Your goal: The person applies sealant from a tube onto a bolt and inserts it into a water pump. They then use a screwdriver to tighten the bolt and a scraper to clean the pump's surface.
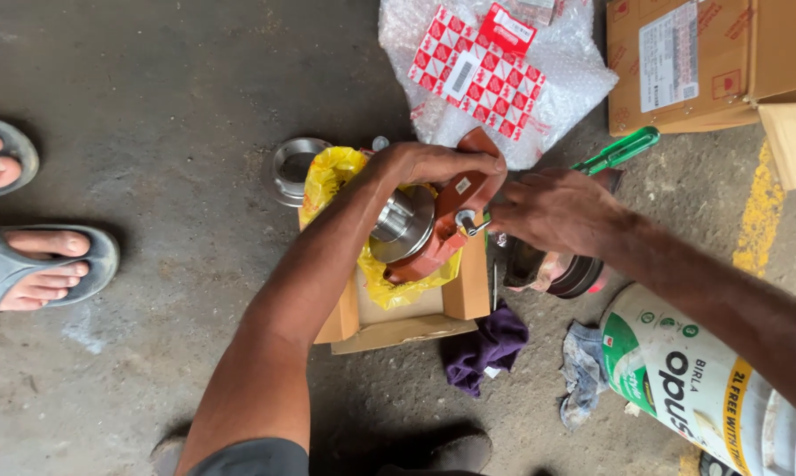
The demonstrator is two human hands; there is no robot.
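Observation:
An orange-brown flanged metal housing with a shiny steel hub in its middle rests tilted over a small open cardboard box lined with a yellow plastic bag. My left hand grips the upper edge of the housing. My right hand comes in from the right, and its fingers pinch a small metal bolt or fitting on the flange.
A steel ring lies on the concrete floor left of the box. Bubble wrap with red-and-white packets and a cardboard carton sit behind. A green-handled tool, a round tin, rags, a white bucket. Another person's sandalled feet stand at left.

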